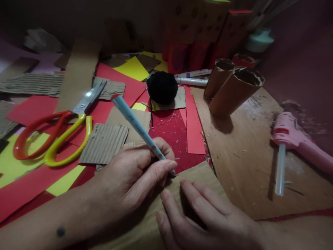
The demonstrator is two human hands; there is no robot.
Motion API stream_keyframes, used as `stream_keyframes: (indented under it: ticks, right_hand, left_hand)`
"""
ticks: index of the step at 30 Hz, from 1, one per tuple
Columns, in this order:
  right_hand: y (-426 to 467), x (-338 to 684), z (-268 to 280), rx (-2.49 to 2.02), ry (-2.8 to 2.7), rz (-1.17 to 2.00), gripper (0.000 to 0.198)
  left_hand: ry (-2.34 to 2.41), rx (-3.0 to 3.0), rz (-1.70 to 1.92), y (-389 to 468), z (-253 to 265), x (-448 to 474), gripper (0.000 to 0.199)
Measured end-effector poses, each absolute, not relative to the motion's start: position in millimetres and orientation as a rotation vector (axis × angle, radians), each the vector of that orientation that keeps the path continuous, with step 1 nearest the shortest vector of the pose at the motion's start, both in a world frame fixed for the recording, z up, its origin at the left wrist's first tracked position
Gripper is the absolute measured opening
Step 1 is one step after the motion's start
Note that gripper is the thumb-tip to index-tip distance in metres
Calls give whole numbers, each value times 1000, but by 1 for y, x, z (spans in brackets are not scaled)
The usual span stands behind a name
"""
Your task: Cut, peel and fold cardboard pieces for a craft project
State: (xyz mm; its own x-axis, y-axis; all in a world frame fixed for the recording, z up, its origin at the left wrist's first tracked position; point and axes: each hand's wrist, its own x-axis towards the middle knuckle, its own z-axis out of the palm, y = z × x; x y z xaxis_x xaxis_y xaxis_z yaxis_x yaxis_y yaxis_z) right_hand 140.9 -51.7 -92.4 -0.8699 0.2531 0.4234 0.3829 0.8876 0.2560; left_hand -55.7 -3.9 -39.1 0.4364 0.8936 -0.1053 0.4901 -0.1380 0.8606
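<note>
My left hand (145,170) is closed around a slim light-blue pen (142,130) with a red end. The pen slants up to the left, its tip down by the far edge of a brown cardboard piece (205,177). My right hand (205,215) lies on that cardboard with fingers stretched out and apart, holding nothing. A dark gap shows between its fingers. Beyond the left hand are a corrugated cardboard square (105,143) and scissors (83,107) with red and yellow handles, lying with their blades pointing away.
Red and yellow paper, cardboard scraps and a black yarn ball (162,87) cover the middle and left. White markers (192,81) lie behind. Cardboard tubes (234,92) stand on a wooden board (241,163); a pink glue gun (299,135) lies at right. Decorated boxes stand at the back.
</note>
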Motion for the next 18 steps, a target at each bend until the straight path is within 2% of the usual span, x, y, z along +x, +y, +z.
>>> stream_keyframes:
  ticks: [11, 18]
  right_hand:
    - [-52, 141, -92, -515, -2665, -519, 26]
    - [-52, 140, -93, -522, -2660, -556, 27]
  left_hand:
    - [1161, 1734, 643, -6, -43, -60, 31]
    - [1182, 1723, 571, -6, -42, -59, 32]
